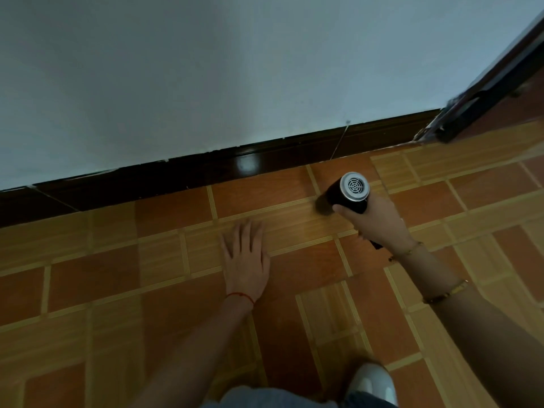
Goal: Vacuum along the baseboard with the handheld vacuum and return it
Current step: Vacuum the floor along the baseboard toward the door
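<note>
A black handheld vacuum point(350, 191) with a silver vented rear cap points down at the tiled floor, a short way in front of the dark glossy baseboard point(206, 169). My right hand point(379, 222) is closed around its handle from below. Its nozzle end is blurred and sits close to the floor. My left hand point(245, 257) rests flat on the tiles with its fingers spread, to the left of the vacuum and apart from it. It holds nothing.
A pale wall point(235, 69) rises above the baseboard. A dark door frame point(482, 92) stands at the right end of the wall. Orange and tan floor tiles point(103, 275) fill the foreground. My white shoe point(371, 384) shows at the bottom edge.
</note>
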Tool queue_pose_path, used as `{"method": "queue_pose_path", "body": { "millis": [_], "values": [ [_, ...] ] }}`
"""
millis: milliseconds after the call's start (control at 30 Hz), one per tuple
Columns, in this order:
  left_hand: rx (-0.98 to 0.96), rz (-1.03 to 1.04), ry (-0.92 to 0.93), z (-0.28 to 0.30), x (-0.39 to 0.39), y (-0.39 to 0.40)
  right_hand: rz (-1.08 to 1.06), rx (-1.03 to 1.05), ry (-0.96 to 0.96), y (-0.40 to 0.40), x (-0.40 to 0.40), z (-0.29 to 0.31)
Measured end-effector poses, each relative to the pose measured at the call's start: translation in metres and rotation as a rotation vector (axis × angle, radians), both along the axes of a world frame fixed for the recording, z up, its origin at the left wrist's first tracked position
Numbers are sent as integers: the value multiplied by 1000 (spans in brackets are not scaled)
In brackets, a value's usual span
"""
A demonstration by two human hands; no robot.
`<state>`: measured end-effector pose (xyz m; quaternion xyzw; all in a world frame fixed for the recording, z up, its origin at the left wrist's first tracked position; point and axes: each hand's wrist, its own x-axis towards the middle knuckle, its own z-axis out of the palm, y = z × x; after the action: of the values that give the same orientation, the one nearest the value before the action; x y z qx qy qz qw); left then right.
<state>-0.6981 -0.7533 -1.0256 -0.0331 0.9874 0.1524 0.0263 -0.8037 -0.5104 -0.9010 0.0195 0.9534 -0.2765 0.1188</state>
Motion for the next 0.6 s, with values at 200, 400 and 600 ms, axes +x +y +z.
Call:
{"method": "queue_pose_path", "body": {
  "millis": [200, 400, 600],
  "values": [
    [-34, -6, -15, 1, 0, 1, 48, 10, 6, -6, -4, 5],
    [-47, -11, 8, -1, 0, 1, 138, -68, -19, -18, -25, 2],
    [-42, 4, 40, -3, 0, 2, 6, -64, 139, -18, -46, -17]
  ]
}}
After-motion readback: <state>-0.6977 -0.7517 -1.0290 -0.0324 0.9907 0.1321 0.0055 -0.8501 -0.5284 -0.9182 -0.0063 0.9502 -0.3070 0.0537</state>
